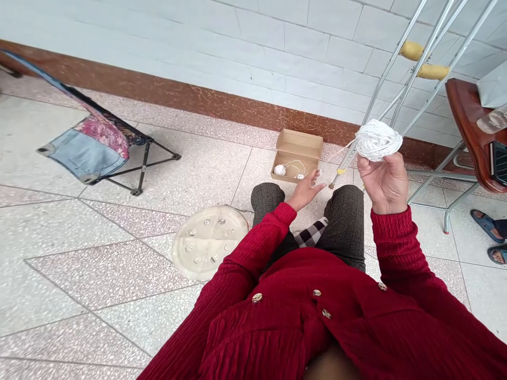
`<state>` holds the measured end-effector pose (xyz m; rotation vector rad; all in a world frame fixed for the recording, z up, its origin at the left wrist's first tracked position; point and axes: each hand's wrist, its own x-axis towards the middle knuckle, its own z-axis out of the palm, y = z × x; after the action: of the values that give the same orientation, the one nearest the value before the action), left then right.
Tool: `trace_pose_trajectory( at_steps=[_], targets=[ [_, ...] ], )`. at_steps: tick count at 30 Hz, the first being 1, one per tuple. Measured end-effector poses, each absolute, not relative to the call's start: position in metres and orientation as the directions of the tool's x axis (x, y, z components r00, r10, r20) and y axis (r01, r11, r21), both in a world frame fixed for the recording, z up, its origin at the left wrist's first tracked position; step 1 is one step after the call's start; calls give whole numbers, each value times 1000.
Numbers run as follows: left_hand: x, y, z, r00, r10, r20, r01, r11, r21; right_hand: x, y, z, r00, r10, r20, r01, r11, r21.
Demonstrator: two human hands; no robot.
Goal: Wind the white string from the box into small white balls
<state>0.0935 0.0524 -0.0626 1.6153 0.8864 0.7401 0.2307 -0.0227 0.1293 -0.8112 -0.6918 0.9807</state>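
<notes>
My right hand is raised on the right with its fingers wrapped under a large ball of white yarn. A thin strand leaves the ball on its left side. Lower and further left, my left hand has its fingers apart in front of an open cardboard box on the floor; I see nothing held in it. Inside the box lie a small white yarn ball and a smaller white piece, with a loose strand between them.
A folding chair stands at the left. A round beige mat lies beside my knees. Metal crutches lean on the wall, near a brown stool holding a bottle. A person's sandalled feet show at the right edge.
</notes>
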Motion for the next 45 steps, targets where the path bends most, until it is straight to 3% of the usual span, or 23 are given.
trace_pose_trajectory(
  at_steps=[9,13,19,22,26,36,41,45],
  targets=[
    [81,46,-34,661,748,-54,-156,207,966,265,-27,133,537,826,170,-388,421,-820],
    [52,48,-30,681,725,-105,-152,280,948,309,-26,125,686,713,144,-360,505,-785],
    [29,57,-38,617,781,-97,-120,216,969,322,-25,116,734,672,101,-353,504,-789],
    [35,58,-47,684,715,-145,123,83,989,300,-20,117,691,715,103,-365,469,-804],
    [45,60,-53,565,824,-49,351,-187,918,270,-16,120,588,804,86,-384,371,-845],
    [89,58,5,482,847,226,-10,-252,968,223,-9,124,379,922,79,-451,258,-854],
    [89,45,-12,723,685,94,-116,-13,993,235,-10,132,447,888,107,-407,308,-860],
    [58,39,-40,723,690,20,-37,9,999,264,-11,138,559,819,132,-376,392,-839]
  ],
)
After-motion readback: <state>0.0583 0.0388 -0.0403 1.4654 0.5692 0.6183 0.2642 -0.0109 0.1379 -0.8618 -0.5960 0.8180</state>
